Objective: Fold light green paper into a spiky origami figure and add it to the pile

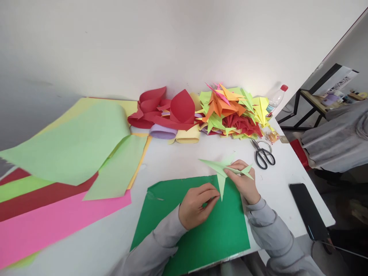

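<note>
Paper figure (220, 168) points leftward, axis crosswise; right grip (243, 182) pinches it, left grip (197, 204) unclear.

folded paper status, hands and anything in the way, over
Right hand holds folded paper. Left hand at its lower tip, grip unclear. Scissors lie beyond right hand, apart from it.

I'm watching a red-capped bottle (276, 100) resting beyond the right fingers (234, 177) and to their right, with a small packet (271, 136) lying nearer them. A black phone (308, 210) is lying right of the fingers, closer to my camera. Farther right, my feed is showing a person in grey (330, 134) beside a black-framed table (312, 99).
</note>
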A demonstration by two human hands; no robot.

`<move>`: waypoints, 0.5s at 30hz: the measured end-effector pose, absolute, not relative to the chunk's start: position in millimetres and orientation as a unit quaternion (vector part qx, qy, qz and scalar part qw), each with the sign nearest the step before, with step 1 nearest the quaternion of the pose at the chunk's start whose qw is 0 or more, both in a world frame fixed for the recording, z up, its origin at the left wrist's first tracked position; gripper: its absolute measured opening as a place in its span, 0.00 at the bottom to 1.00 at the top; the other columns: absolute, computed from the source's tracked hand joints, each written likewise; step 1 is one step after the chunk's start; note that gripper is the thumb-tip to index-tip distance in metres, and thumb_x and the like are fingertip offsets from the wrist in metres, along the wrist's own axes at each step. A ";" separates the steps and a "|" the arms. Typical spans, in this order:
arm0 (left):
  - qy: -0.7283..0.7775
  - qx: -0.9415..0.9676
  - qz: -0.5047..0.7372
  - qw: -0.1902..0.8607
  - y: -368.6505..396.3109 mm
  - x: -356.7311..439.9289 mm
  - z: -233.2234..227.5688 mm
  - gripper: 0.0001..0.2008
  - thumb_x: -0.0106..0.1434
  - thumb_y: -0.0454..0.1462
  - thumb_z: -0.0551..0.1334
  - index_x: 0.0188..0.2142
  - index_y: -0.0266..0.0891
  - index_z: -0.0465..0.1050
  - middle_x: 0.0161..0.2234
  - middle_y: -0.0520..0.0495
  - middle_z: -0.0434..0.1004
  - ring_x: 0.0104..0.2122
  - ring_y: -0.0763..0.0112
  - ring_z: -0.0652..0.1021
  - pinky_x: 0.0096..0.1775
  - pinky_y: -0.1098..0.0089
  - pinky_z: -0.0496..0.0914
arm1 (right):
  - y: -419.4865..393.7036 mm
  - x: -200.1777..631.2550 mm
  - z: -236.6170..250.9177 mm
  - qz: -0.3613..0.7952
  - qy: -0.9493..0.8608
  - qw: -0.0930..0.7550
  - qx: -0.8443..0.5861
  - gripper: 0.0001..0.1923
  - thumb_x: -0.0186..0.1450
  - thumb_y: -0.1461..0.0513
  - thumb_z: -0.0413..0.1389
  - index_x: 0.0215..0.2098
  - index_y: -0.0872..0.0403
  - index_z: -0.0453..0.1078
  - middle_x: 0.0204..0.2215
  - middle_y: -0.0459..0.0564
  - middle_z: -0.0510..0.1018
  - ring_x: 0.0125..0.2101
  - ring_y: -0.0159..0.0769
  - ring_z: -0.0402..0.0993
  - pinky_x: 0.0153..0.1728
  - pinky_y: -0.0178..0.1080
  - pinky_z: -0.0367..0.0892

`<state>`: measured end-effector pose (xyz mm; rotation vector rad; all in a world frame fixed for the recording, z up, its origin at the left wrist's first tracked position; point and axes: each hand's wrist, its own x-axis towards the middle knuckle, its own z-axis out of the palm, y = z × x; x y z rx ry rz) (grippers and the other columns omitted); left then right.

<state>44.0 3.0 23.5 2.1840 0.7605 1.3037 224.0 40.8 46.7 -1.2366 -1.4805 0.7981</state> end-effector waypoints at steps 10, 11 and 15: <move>0.303 0.802 0.386 0.340 6.3 39.3 23.7 0.09 0.69 0.34 0.49 0.34 0.40 0.65 0.27 0.49 0.67 0.25 0.71 0.69 0.28 0.71 0.65 | 41.6 223.4 47.2 0.340 -0.610 0.502 -0.511 0.02 0.56 0.62 0.63 0.27 0.52 0.79 0.25 0.48 0.76 0.27 0.34 0.73 0.29 0.36 0.69; 0.303 0.798 0.385 0.350 6.3 39.2 24.2 0.10 0.69 0.34 0.48 0.33 0.41 0.65 0.27 0.49 0.67 0.25 0.71 0.69 0.28 0.71 0.65 | 41.8 223.5 46.8 0.340 -0.609 0.504 -0.510 0.02 0.56 0.62 0.63 0.27 0.52 0.79 0.25 0.48 0.76 0.27 0.34 0.73 0.29 0.37 0.69; 0.301 0.782 0.358 0.411 5.6 39.7 25.1 0.11 0.70 0.36 0.46 0.31 0.42 0.61 0.27 0.51 0.65 0.24 0.72 0.69 0.28 0.71 0.65 | 42.2 224.2 45.3 0.347 -0.608 0.506 -0.504 0.02 0.56 0.62 0.63 0.27 0.52 0.78 0.25 0.48 0.76 0.27 0.34 0.73 0.29 0.37 0.69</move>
